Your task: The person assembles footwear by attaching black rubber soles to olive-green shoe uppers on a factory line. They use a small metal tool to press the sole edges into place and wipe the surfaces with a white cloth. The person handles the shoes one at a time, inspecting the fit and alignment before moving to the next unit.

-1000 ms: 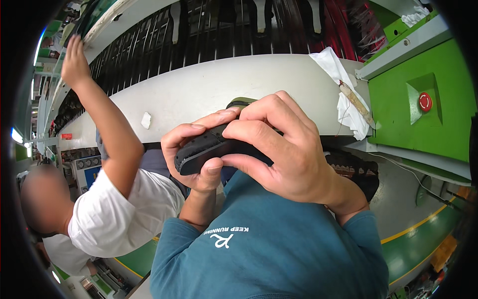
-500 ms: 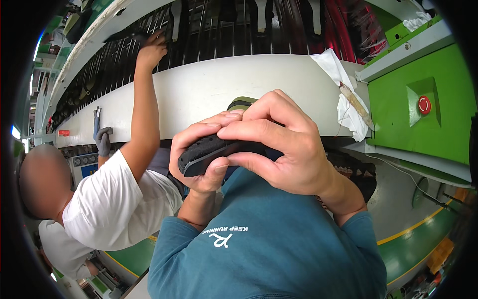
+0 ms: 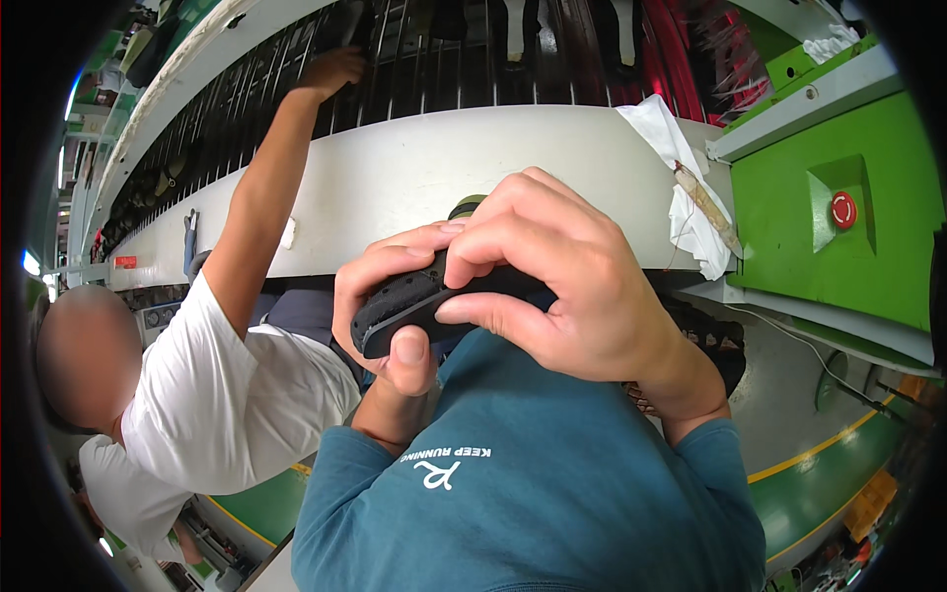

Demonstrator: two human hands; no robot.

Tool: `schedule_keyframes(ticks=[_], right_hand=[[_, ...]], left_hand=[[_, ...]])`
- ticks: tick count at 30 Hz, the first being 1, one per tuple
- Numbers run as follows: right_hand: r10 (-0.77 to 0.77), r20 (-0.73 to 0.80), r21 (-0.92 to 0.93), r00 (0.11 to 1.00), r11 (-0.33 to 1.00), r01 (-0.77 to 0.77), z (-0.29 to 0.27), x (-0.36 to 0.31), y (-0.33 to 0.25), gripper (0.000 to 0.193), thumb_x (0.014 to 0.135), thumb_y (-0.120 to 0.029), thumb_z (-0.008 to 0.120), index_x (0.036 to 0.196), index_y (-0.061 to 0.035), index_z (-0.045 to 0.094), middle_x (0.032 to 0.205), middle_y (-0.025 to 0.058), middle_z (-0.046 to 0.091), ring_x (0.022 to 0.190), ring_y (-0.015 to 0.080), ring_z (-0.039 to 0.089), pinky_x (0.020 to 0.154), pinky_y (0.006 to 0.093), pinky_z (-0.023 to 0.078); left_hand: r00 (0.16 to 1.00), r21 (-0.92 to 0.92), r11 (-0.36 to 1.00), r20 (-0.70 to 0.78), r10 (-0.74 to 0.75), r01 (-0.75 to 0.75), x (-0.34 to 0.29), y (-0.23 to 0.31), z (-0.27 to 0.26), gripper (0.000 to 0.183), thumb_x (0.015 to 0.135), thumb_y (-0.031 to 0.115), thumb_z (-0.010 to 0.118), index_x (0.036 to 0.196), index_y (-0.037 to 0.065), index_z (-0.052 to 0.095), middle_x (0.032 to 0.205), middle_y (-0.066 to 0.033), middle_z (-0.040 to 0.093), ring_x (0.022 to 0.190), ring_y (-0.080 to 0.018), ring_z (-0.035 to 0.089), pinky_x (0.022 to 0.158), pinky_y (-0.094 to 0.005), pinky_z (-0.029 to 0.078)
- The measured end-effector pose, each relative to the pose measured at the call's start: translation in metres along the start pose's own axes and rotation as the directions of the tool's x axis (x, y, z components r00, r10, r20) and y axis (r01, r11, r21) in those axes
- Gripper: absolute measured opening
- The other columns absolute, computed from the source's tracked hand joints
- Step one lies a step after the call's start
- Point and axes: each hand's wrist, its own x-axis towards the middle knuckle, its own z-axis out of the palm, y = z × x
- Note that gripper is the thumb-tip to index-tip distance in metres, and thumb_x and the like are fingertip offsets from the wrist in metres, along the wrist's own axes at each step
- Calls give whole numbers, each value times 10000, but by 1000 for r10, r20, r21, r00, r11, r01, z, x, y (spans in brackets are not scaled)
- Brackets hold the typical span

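Observation:
I hold a black shoe [image 3: 397, 308] in front of my chest, its toe toward the left and its dark sole edge facing me. My left hand [image 3: 347, 294] wraps round the toe, with fingers over the upper and the thumb below against the sole. From the right, my right hand [image 3: 577, 266] pinches the shoe's side, its bent fingers above and its thumb on the sole edge. An olive-green part [image 3: 467, 205] shows beyond my fingers. The rest of the shoe is hidden behind my right hand.
Ahead runs a white ledge [image 3: 424, 163], with a conveyor of dark rods [image 3: 424, 59] carrying shoes behind it. A white cloth [image 3: 695, 237] and a tan-wrapped tool [image 3: 708, 205] lie at right, beside a green panel with a red button [image 3: 841, 208]. At left, a co-worker's arm [image 3: 264, 207] reaches over the conveyor.
My right fingers have shifted slightly left and curled more on the shoe; my left thumb has moved down and left. The co-worker's hand has moved right and farther over the conveyor.

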Motion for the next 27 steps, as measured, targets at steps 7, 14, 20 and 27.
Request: schedule_keyframes(ticks=[7, 14, 20, 27], right_hand=[[193, 116, 202, 974, 956, -213, -8, 13, 13, 387, 809, -141, 946, 1056, -48, 663, 1122, 64, 670, 982, 173, 654, 903, 323, 545], [147, 202, 490, 968, 841, -230, -17, 8, 30, 544, 848, -233, 937, 1252, -13, 647, 1297, 138, 700, 1208, 234, 678, 1074, 387, 526], [57, 109, 332, 992, 939, -90, -31, 8, 27, 544, 860, -329, 916, 1265, -20, 723, 1172, 122, 748, 1075, 246, 709, 964, 364, 552], [55, 62, 268, 997, 961, -69, -42, 9, 20, 423, 839, -218, 929, 1197, -58, 769, 1030, 64, 748, 908, 182, 692, 824, 303, 538]], left_hand=[[998, 50, 999, -51, 25, -22, 4, -1, 0, 511, 1019, 357, 693, 1179, -124, 628, 1102, -374, 732, 1056, -419, 760, 979, -516, 615], [968, 178, 961, 174, 180, -211, 39, 4, 12, 407, 933, 239, 702, 1078, -141, 687, 941, -303, 774, 873, -380, 812, 811, -426, 666], [919, 210, 939, 343, 192, -274, 63, 8, 24, 442, 934, 319, 673, 1039, -107, 730, 914, -250, 787, 816, -344, 811, 742, -389, 658], [909, 176, 958, 391, 144, -228, 71, 13, 31, 501, 968, 385, 618, 1004, -99, 743, 879, -251, 777, 810, -348, 806, 755, -401, 652]])
